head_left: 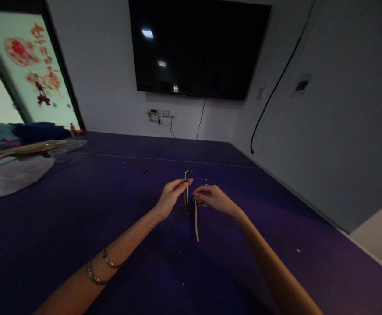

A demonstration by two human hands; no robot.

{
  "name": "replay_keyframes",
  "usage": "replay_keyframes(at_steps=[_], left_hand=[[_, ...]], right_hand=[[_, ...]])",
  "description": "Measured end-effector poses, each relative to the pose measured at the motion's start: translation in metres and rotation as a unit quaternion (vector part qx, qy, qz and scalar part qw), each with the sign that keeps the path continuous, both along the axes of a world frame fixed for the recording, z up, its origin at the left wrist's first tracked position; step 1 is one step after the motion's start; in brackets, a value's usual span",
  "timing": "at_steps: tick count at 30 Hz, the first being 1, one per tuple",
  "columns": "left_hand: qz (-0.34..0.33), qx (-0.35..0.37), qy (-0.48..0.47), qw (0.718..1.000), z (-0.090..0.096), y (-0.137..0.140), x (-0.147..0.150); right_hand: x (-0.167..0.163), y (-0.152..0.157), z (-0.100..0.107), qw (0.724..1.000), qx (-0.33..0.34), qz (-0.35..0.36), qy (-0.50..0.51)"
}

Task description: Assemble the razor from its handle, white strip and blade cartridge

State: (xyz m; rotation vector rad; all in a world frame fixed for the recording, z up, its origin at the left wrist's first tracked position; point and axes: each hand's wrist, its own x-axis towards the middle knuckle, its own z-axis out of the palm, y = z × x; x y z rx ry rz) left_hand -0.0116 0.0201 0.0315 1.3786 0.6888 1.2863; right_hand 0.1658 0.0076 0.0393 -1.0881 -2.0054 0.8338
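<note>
My left hand (171, 194) pinches a slim upright piece (186, 192), pale along its length with dark edges and a bent black-and-white top. Its lower end reaches close to the purple surface; I cannot tell whether it touches. To its right, my right hand (213, 197) has thumb and fingers closed together over the upper end of a cream-coloured cord (196, 223). The cord runs down toward me in a slight curve. A small dark-and-light part (201, 204) shows beneath those fingers, too small to name. Exactly what the fingertips grip is hidden.
The broad purple surface (128, 245) carries small white specks and a little black piece (145, 171). Clear plastic (20, 175) and blue cloth (41, 131) lie at the left. A black cable (276, 85) hangs along the right wall. A television (199, 48) is mounted ahead.
</note>
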Motion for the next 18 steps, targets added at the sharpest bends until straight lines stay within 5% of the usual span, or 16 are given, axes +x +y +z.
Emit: replay_keyframes(at_steps=[4, 11, 18], left_hand=[[-0.040, -0.046, -0.053, 0.997, 0.005, -0.006, 0.002], [-0.065, -0.082, -0.055, 0.993, -0.001, 0.001, 0.002], [0.035, -0.235, 0.013, 0.971, -0.020, 0.042, -0.027]], right_hand=[[-0.010, -0.007, 0.001, 0.997, -0.063, 0.052, 0.017], [-0.023, -0.011, -0.001, 0.997, -0.046, 0.058, 0.029], [-0.029, 0.002, -0.021, 0.989, -0.015, -0.143, -0.020]])
